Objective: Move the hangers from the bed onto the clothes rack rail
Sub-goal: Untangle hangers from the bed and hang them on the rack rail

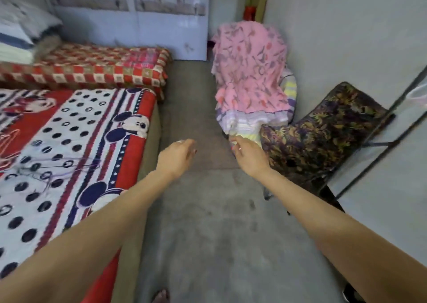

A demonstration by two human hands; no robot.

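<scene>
Several thin wire hangers lie on the cartoon-print bed cover at the left, with a pink one near the frame's left edge. The clothes rack's black frame slants along the right wall, and a pale pink hanger hangs on it at the far right edge. Both my arms reach forward over the floor between bed and rack. My left hand hovers just off the bed's corner, fingers loosely curled, holding nothing. My right hand is also loosely curled with nothing in it, close to a pile of cloth.
A pile of folded cloth under a pink floral sheet stands ahead on the right. Beside it is a chair with a dark floral cushion, in front of the rack. A second mattress with a red checked cover lies behind the bed. Grey floor runs between.
</scene>
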